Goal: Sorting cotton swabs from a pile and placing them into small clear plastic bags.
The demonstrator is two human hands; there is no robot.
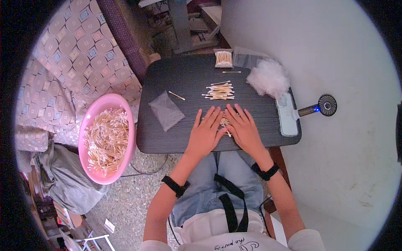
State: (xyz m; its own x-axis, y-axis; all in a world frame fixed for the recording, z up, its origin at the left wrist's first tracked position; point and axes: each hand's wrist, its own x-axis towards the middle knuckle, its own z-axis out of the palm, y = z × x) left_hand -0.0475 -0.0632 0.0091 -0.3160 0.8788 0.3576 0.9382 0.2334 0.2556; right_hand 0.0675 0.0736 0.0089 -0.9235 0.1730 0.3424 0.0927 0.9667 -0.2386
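Both of my hands lie over a small pile of cotton swabs (225,121) near the front edge of the dark table (184,69). My left hand (206,131) is flat with its fingers stretched out, covering the pile's left side. From the right, my right hand (244,129) rests the same way, fingers extended, thumbs close together. Some swabs show between the hands; the rest are hidden beneath them. Just beyond my fingertips is a loose heap of cotton swabs (220,90), mostly lying sideways. One stray swab (177,96) lies to the left, beside a flat clear plastic bag (166,111).
A filled bag of swabs (223,59) stands at the far edge, with a single swab (231,72) before it. Crumpled clear bags (270,77) sit at the back right, above a light-blue phone (287,119) and small fan (327,105). Left of the table, a pink basin (132,129) holds many swabs.
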